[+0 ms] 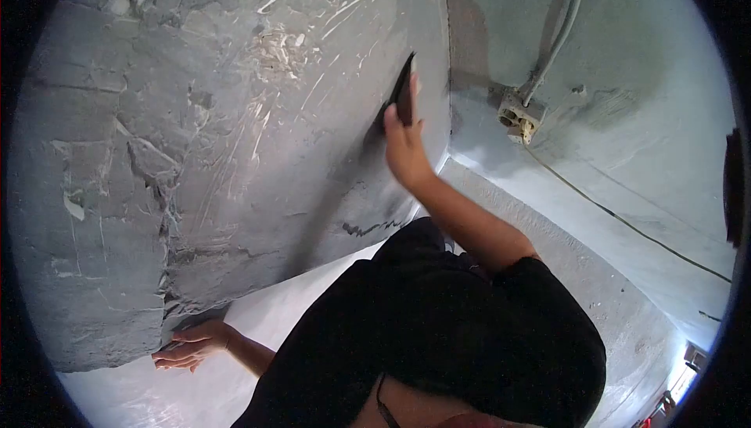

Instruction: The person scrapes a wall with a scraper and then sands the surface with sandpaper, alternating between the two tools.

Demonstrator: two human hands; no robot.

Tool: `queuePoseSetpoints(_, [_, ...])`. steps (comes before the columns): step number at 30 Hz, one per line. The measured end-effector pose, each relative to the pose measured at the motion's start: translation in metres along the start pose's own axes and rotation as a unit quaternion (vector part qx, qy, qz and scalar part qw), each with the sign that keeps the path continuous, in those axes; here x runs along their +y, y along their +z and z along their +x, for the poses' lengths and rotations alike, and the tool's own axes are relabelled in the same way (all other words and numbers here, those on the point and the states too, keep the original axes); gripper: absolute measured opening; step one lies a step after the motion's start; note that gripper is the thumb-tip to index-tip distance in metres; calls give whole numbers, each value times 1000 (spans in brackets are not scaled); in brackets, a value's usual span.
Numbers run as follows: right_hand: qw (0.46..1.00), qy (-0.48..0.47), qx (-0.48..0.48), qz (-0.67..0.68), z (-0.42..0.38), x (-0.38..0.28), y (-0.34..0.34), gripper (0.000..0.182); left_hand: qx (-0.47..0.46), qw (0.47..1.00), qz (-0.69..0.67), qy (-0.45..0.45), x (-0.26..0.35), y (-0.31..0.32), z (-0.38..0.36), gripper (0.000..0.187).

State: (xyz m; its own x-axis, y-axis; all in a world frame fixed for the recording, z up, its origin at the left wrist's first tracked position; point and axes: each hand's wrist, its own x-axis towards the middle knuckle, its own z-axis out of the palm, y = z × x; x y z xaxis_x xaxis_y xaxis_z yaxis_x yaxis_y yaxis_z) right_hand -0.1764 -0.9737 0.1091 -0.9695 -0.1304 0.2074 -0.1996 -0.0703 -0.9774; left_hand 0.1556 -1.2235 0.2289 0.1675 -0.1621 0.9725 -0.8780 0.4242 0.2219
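My right hand (405, 146) grips a dark, flat, narrow tool (405, 95), seen nearly edge-on against the rough grey plastered wall (258, 154). Its thumb shows on the near side of the tool, and the forearm comes up from the lower right. At the lower left, my left hand (195, 345) is beside the broken lower edge of the plaster, its fingers stretched out and slightly apart. No object shows in it. Pale scrapes, ridges and cracks mark the wall surface.
To the upper right, a double socket box (519, 115) with a plug sits on the adjoining wall. A thick grey cable (569, 21) rises from it, and a thin cord (626, 228) runs down to the right. A dark object (734, 189) is at the right edge.
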Motion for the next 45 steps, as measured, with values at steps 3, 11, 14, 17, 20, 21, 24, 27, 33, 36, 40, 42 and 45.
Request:
queuePoseSetpoints(3, [1000, -14, -11, -9, 5, 8, -1, 67, -12, 1000, 14, -2, -1, 2, -1, 65])
queuePoseSetpoints(11, [998, -52, 17, -11, -12, 4, 11, 69, -21, 999, 24, -29, 1, 0, 0, 70])
queuePoseSetpoints(14, [1000, -22, -5, -10, -18, -2, 11, 69, -24, 999, 17, -23, -1, -1, 0, 70])
queuePoseSetpoints(17, [995, 23, -10, 101, 28, 37, -3, 70, -12, 1000, 8, -6, -2, 1, 1, 69])
queuePoseSetpoints(20, [997, -39, -6, 64, 12, 32, 4, 73, -28, 999, 18, -4, -5, -2, -1, 68])
queuePoseSetpoints(21, [998, -65, 11, -4, -1, 30, 10, 73, -11, 1000, 0, -4, -7, 0, -1, 68])
queuePoseSetpoints(24, [1000, -24, -15, 3, -11, 3, 2, 74, 10, 1000, -18, -4, -9, 7, -2, 68])
queuePoseSetpoints(27, [999, -11, -14, 37, 18, 14, -7, 72, -1, 1000, 0, -2, 0, -1, 0, 68])
queuePoseSetpoints(33, [1000, 3, -11, -9, -13, 3, 11, 70, -6, 1000, 7, 8, -3, 2, 0, 66])
queuePoseSetpoints(36, [1000, 16, 22, -8, 6, 19, 11, 68, -7, 1000, 3, 15, -1, 0, 0, 67])
queuePoseSetpoints(40, [1000, -2, 4, 19, 4, 7, 6, 68, -4, 1000, 3, 17, -2, 0, 1, 66])
queuePoseSetpoints(42, [1000, 6, -7, 17, -8, 5, 9, 69, -1, 1000, -3, 19, -7, 1, 0, 67])
queuePoseSetpoints(45, [998, 63, -18, 5, -16, -22, 7, 68, -4, 1000, -8, 11, -3, 2, -1, 68])
